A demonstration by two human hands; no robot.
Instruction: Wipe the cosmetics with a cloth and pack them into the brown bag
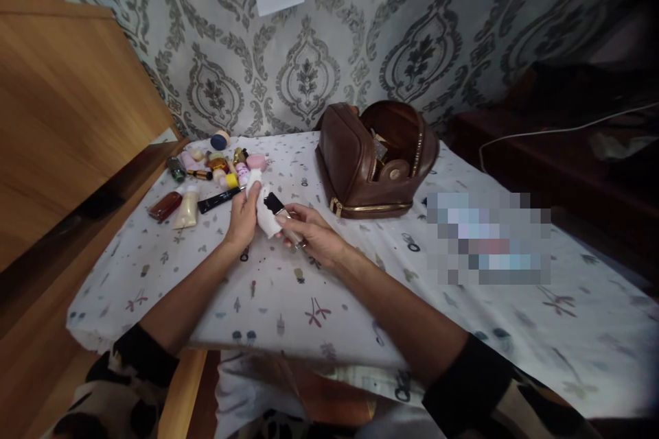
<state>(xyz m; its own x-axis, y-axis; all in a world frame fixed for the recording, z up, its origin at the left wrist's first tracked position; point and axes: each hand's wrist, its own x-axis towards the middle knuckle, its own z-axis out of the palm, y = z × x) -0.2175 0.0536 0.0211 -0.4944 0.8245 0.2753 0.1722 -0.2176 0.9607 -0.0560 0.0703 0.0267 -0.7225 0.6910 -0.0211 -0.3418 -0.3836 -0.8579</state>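
Observation:
My left hand (243,221) is closed around a white cloth or wipe (266,221), which hangs over its fingers. Between the fingers of my right hand (316,234) is a small clear bottle with a black cap (274,203), its capped end tilted up to the left against the cloth. Both hands are above the table, close together. Just beyond the left hand lie a black tube (219,199), a cream-coloured tube (186,211) and a reddish-brown bottle (165,206). Part of the clear bottle is hidden by the right fingers.
Several small cosmetics, including a dark-blue round jar (220,140) and a pink round item (256,162), are grouped at the back left. An unzipped brown bag (346,161) stands at the back. A blurred-out patch (489,240) covers something on the right of the patterned tablecloth (278,288).

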